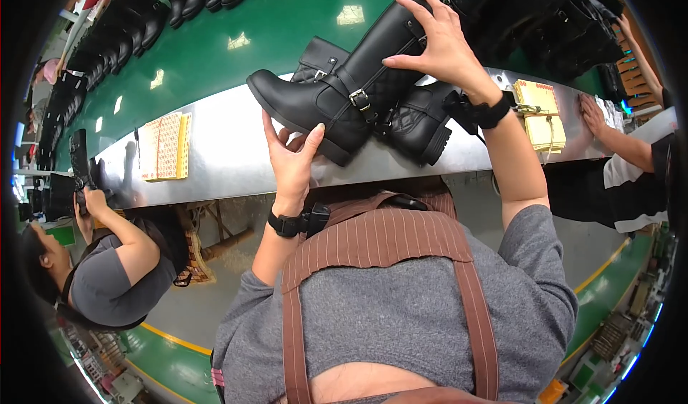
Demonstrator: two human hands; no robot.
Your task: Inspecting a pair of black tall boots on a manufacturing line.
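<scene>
Slanting from lower left to upper right, one tall black boot was held above the metal counter. Its rounded toe was pointed left; its smooth leather was joined by quilting at the ankle, and a buckled strap was set there, with another higher on the shaft. The sole was gripped from below by the left hand, thumb on the near side. The right hand was spread wide at the upper shaft; whether contact was made there could not be told. Behind, at least one more black boot was laid on the counter, partly hidden. One banded bundle of printed sheets was placed at the left, and corded yellow sheets at the right. By one co-worker, at far left, a dark boot was held; by another, one hand was rested on the counter.
</scene>
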